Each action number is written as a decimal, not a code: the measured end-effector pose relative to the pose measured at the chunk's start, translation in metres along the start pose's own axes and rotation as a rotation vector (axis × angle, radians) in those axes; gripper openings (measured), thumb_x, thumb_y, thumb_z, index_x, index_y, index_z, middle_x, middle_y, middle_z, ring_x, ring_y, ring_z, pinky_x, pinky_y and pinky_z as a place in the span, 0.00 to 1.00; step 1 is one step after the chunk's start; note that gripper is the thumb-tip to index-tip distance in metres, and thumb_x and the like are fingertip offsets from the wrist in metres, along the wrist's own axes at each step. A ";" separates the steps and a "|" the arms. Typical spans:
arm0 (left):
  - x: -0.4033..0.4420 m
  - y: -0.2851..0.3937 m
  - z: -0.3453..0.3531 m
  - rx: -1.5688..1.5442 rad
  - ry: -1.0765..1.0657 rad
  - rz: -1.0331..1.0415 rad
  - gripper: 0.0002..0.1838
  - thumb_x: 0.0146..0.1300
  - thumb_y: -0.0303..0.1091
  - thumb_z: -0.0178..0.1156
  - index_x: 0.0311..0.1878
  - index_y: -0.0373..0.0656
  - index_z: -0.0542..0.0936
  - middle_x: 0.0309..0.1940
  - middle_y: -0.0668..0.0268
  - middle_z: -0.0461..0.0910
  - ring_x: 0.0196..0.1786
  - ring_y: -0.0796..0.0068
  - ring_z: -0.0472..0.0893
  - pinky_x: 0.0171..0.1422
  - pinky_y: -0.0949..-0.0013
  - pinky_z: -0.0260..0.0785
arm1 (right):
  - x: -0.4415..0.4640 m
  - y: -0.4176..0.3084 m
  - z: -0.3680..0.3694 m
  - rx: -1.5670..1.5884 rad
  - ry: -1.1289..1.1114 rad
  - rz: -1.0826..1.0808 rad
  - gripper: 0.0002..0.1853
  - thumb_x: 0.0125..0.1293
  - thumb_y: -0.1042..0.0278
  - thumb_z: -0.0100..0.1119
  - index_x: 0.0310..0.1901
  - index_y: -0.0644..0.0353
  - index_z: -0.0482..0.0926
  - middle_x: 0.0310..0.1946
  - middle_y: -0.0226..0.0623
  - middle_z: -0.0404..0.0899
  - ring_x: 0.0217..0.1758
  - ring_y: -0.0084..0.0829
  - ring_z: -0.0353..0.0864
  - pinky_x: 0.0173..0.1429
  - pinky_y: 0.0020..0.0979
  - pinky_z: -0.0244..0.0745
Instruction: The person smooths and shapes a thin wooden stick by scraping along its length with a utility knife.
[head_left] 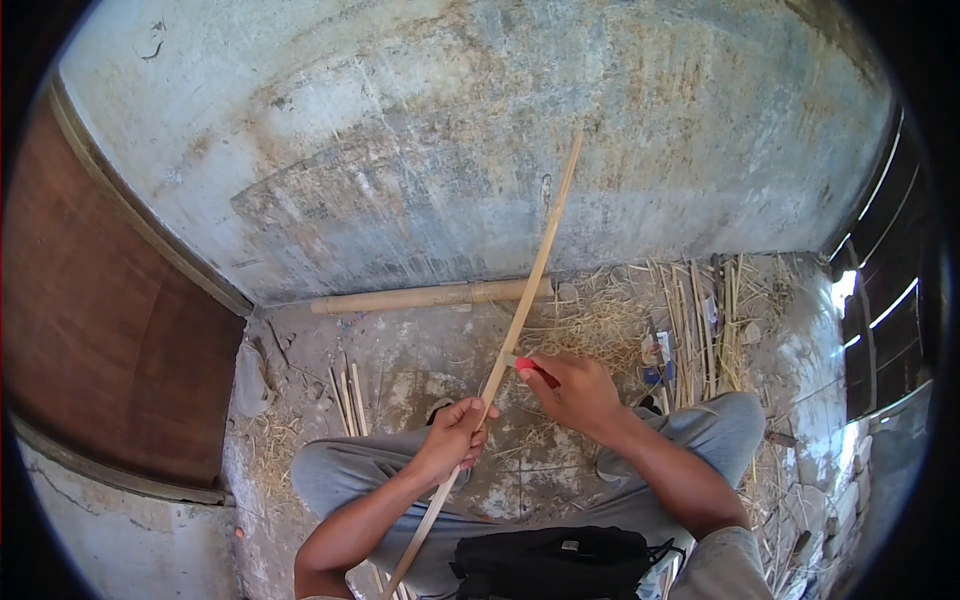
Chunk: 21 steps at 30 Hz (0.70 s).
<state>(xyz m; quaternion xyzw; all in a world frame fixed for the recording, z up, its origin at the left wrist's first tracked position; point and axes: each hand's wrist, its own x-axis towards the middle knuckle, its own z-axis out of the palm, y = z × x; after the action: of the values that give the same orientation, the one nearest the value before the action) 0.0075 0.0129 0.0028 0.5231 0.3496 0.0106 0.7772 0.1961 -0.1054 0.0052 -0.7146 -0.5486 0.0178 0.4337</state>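
Observation:
A long, narrow bamboo strip (541, 255) slants across the view, from up near the wall down past my left side. My left hand (458, 440) is closed around it below its middle. In my right hand (577, 392) is a small red-handled knife (530, 366), gripped with the thumb along the handle. Its short blade meets or nearly meets the strip, a little above my left hand; exact contact is too small to tell. The strip's lower end runs down over my grey-trousered leg (345, 470).
A thick bamboo pole (430, 297) lies along the wall (400, 150). Shavings (600, 335) are heaped on the floor at its right end. Several thin strips (697, 330) lean at the right, others (350, 400) at the left. A black bag (550, 565) rests at my waist.

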 end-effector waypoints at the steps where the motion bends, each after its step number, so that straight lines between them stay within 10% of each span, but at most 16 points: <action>1: 0.000 -0.001 0.000 -0.004 0.005 0.010 0.17 0.79 0.45 0.42 0.49 0.42 0.73 0.18 0.75 0.60 0.15 0.87 0.58 0.16 0.78 0.49 | -0.001 -0.001 0.000 -0.044 -0.021 -0.006 0.11 0.66 0.62 0.62 0.44 0.59 0.83 0.24 0.41 0.80 0.23 0.39 0.81 0.27 0.37 0.75; 21: 0.008 -0.031 -0.005 0.423 0.150 0.377 0.17 0.79 0.46 0.42 0.41 0.42 0.70 0.18 0.76 0.60 0.18 0.86 0.60 0.22 0.77 0.54 | -0.012 -0.011 0.014 -0.266 0.018 -0.109 0.14 0.64 0.53 0.63 0.39 0.56 0.83 0.18 0.32 0.77 0.16 0.35 0.79 0.18 0.37 0.74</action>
<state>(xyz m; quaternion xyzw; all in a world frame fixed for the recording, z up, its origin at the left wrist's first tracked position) 0.0001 0.0057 -0.0275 0.7272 0.2969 0.1204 0.6071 0.1761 -0.1064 -0.0021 -0.7348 -0.5804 -0.0851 0.3406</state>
